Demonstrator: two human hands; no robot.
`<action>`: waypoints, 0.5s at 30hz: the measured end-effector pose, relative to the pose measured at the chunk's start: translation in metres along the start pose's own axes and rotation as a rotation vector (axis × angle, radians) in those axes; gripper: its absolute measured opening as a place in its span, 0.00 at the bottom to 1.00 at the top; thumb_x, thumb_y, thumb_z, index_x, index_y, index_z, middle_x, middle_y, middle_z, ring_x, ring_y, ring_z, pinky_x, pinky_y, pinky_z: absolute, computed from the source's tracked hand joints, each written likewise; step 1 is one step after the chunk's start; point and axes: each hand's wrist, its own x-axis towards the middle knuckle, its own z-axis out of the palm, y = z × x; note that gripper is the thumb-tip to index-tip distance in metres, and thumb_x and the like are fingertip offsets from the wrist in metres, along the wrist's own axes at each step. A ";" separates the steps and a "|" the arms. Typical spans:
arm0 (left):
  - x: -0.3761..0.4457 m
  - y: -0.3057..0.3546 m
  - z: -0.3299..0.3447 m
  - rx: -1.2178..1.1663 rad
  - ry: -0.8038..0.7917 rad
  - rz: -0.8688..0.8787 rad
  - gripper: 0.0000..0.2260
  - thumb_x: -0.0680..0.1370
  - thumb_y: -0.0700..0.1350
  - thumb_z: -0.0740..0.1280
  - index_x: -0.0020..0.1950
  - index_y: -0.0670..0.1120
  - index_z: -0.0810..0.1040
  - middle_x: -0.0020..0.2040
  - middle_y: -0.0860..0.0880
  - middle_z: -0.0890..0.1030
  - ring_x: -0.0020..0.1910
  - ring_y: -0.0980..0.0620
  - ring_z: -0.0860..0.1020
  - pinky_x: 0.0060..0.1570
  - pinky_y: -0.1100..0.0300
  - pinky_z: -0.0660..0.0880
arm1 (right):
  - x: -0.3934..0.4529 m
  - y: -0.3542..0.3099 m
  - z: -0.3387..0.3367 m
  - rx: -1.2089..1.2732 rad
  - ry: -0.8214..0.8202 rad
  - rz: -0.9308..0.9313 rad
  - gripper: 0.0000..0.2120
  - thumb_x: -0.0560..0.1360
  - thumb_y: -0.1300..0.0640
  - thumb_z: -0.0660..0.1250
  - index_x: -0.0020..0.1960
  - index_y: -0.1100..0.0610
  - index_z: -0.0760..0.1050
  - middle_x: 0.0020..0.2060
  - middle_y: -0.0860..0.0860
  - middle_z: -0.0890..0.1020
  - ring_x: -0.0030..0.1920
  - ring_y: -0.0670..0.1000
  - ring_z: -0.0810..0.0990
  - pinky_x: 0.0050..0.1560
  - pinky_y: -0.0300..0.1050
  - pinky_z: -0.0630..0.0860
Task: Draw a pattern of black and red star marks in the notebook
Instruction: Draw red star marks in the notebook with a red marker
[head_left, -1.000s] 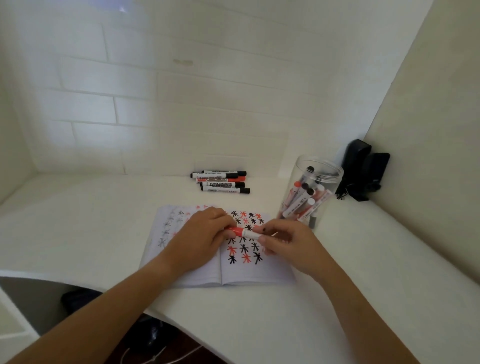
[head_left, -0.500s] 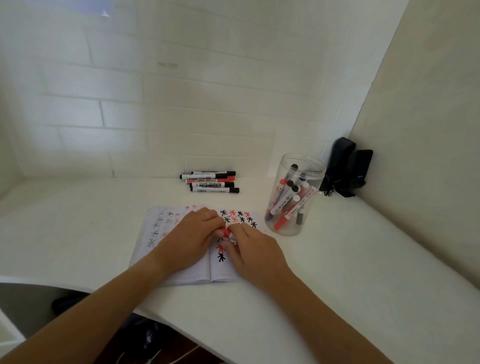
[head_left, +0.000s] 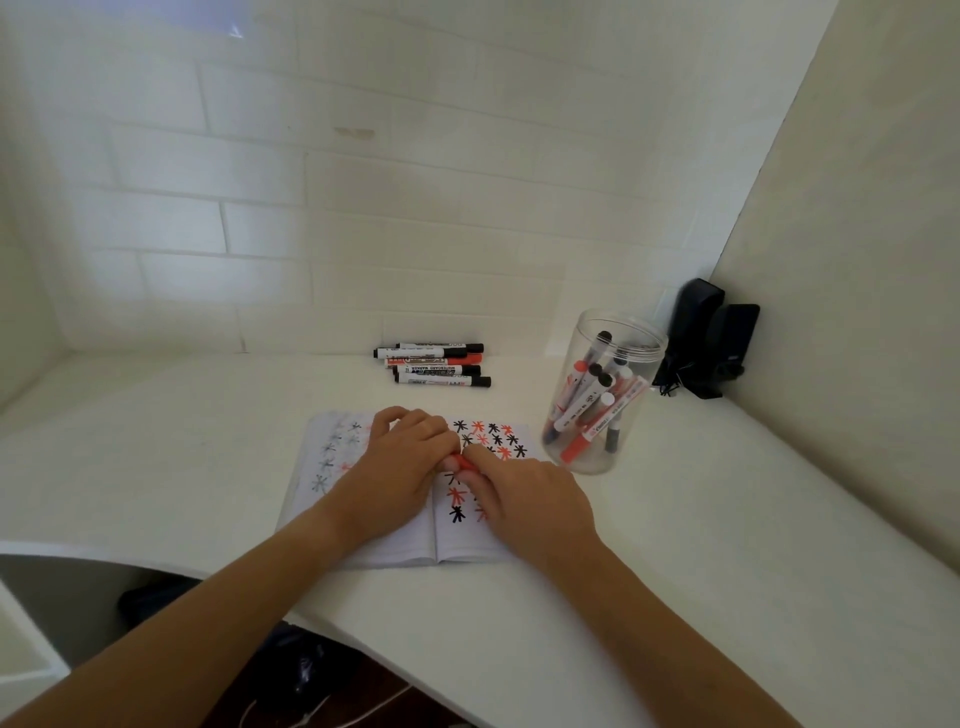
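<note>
An open notebook (head_left: 395, 545) lies on the white desk, its right page filled with black and red star marks (head_left: 493, 439); fainter marks show on the left page. Over the notebook's middle my left hand (head_left: 395, 473) and my right hand (head_left: 524, 499) meet, both gripping a red marker (head_left: 460, 462). Only a short red piece of the marker shows between the fingers. Whether the cap is on is hidden by the fingers.
Several black and red markers (head_left: 434, 364) lie in a row near the back wall. A clear plastic jar (head_left: 602, 395) of markers stands right of the notebook. A black device (head_left: 711, 338) sits in the corner. The desk edge (head_left: 332, 623) curves near my arms.
My hands have come together over the notebook; the red marker, held stretched out between them a second ago, is now almost covered by my fingers.
</note>
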 end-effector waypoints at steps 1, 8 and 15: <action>0.000 -0.001 0.001 0.008 -0.013 0.009 0.09 0.81 0.42 0.57 0.51 0.52 0.75 0.50 0.56 0.77 0.54 0.54 0.74 0.64 0.56 0.57 | -0.001 0.002 0.000 -0.009 -0.004 -0.002 0.19 0.85 0.38 0.48 0.59 0.45 0.75 0.30 0.48 0.82 0.27 0.53 0.80 0.25 0.44 0.72; 0.000 -0.005 0.006 0.007 -0.088 -0.238 0.17 0.81 0.58 0.50 0.57 0.56 0.76 0.58 0.58 0.77 0.65 0.57 0.72 0.74 0.54 0.49 | -0.008 0.016 -0.022 0.535 -0.072 0.336 0.17 0.86 0.54 0.55 0.74 0.44 0.61 0.39 0.47 0.78 0.36 0.50 0.79 0.37 0.51 0.77; 0.002 -0.006 0.008 -0.022 -0.272 -0.318 0.25 0.78 0.64 0.45 0.69 0.62 0.70 0.78 0.58 0.63 0.81 0.57 0.49 0.78 0.44 0.39 | -0.004 0.031 -0.039 1.295 -0.030 0.618 0.21 0.83 0.71 0.53 0.62 0.56 0.79 0.53 0.56 0.85 0.49 0.57 0.86 0.51 0.51 0.84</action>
